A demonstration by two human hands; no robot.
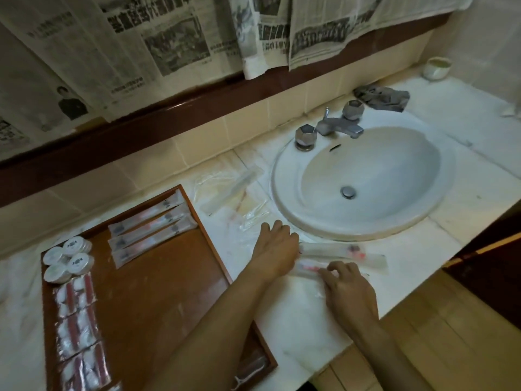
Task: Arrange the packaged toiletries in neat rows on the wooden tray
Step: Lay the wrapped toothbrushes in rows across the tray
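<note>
Pinching the nearer of two long clear packets on the counter, the right hand curls its fingertips on the wrapper; the left hand, fingers bent, rests on the ends of both. The second packet lies just beyond the right hand. Left of both hands, the wooden tray holds three long packets in a row, four round white packs, and a column of red-and-white sachets. Beyond the left hand lie loose clear wrappers beside the sink.
</note>
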